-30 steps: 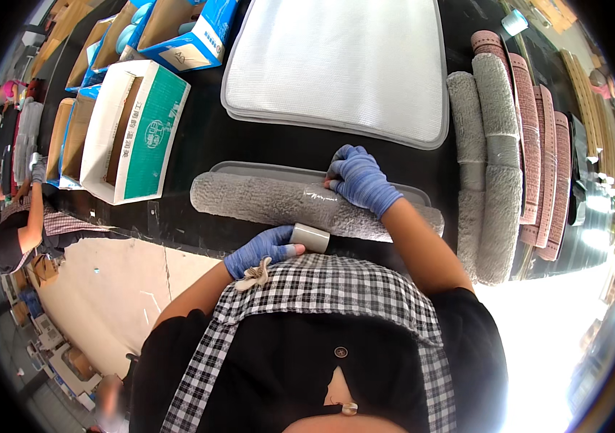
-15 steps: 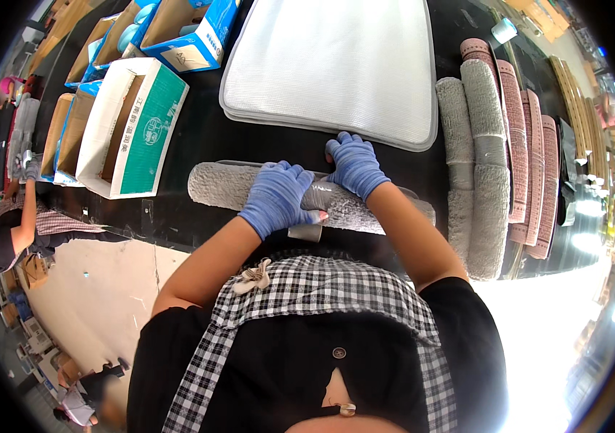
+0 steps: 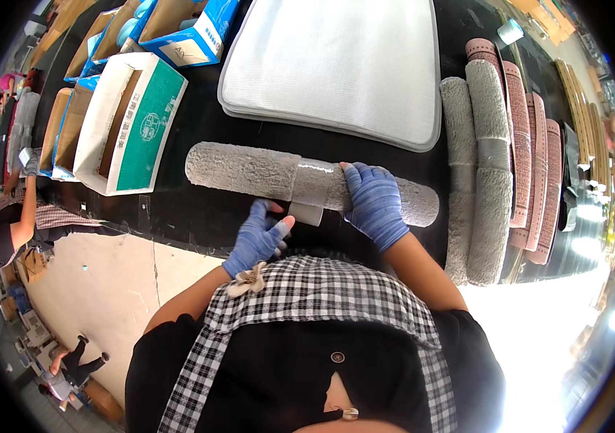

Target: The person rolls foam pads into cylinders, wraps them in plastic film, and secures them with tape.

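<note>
A fluffy grey mat rolled into a long cylinder (image 3: 242,170) lies across the black table in front of me. A shiny clear band (image 3: 316,180) wraps its middle. My right hand (image 3: 377,206), in a blue knitted glove with bare fingertips, grips the roll just right of the band. Below the band sits a small grey piece (image 3: 306,213); whether it is a short roll or a loose flap, I cannot tell. Just left of it, my left hand (image 3: 257,237), gloved alike, is open with thumb and fingers apart, clear of the mat.
Flat whitish mats (image 3: 329,72) are stacked beyond the roll. Rolled grey mats (image 3: 491,209) and pink mats (image 3: 535,180) stand in a row at right. A white-green carton (image 3: 150,123) and blue boxes (image 3: 206,36) occupy the left. A co-worker (image 3: 15,224) is at far left.
My left hand has come off the roll and moved down and left. The right hand has shifted nearer and now grips the roll, which has turned so its band shows.
</note>
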Tool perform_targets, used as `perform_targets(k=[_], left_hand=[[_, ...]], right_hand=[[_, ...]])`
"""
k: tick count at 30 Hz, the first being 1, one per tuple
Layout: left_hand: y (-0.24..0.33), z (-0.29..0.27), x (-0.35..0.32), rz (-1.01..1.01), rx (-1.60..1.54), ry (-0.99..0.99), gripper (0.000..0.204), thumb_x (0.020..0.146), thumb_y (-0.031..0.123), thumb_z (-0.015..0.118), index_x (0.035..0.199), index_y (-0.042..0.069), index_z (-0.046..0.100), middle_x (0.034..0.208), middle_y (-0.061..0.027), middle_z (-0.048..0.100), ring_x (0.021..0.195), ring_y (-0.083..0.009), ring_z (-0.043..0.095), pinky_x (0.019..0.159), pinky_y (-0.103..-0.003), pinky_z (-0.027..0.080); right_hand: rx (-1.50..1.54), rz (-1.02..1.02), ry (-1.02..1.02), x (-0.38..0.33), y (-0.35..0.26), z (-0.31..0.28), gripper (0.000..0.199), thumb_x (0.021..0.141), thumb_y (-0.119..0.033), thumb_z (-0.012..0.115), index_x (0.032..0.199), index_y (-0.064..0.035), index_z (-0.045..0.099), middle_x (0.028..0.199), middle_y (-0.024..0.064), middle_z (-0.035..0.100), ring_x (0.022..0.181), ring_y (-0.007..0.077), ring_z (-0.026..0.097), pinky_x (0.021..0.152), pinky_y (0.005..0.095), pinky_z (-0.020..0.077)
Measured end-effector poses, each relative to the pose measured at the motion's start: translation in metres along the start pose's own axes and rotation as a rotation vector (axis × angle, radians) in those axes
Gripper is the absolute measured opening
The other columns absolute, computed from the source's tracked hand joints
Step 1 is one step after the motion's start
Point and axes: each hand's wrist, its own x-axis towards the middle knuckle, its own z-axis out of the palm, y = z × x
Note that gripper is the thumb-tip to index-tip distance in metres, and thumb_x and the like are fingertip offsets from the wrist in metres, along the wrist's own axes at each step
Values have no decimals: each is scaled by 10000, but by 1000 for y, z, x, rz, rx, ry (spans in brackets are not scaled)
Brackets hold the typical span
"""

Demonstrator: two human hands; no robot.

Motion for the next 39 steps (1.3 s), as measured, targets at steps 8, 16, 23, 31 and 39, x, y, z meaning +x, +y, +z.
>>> perform_targets(k=[8, 16, 23, 31, 39], left_hand=[[-30, 25, 36, -438, -532, -467, 514, 985, 498, 598, 1179, 25, 656, 982, -102, 730, 660, -150, 632, 519, -233, 463], [17, 24, 52, -307, -306, -379, 453, 1035, 408, 496, 1221, 20, 637, 1004, -87, 738, 676, -162, 667, 577, -259, 512], [-63, -5, 16, 120, -304, -435, 358, 1021, 323, 576, 1266, 70, 643, 1133, -76, 708, 938, -164, 677, 750, -279, 544], [-7, 1, 54, -307, -116, -621, 475, 1011, 498, 533, 1295, 133, 644, 1127, -51, 727, 821, -146, 672, 681, -271, 529], [-61, -6, 21, 578, -72, -426, 289, 957, 295, 684, 1157, 90, 719, 1027, -67, 727, 804, -156, 659, 752, -334, 552]], right_hand=[[144, 117, -360, 30, 6, -25, 815, 660, -391, 858, 1355, -92, 556, 1197, 123, 623, 1093, 320, 607, 1024, 417, 463], [575, 60, -370, 76, 62, -14, 804, 569, -274, 991, 1259, -39, 652, 1105, 134, 718, 1066, 239, 671, 975, 372, 526], [1040, 305, -687, 19, 26, 13, 586, 691, -213, 947, 1173, 15, 703, 998, 42, 750, 936, 114, 657, 883, 302, 550], [802, 90, -175, 49, 36, 4, 720, 744, -330, 863, 1336, -62, 553, 1261, 160, 614, 1202, 292, 587, 1066, 412, 463], [407, 2, -473, 37, -23, -3, 941, 599, -459, 941, 1369, -67, 568, 1178, 202, 656, 1197, 330, 599, 988, 420, 518]])
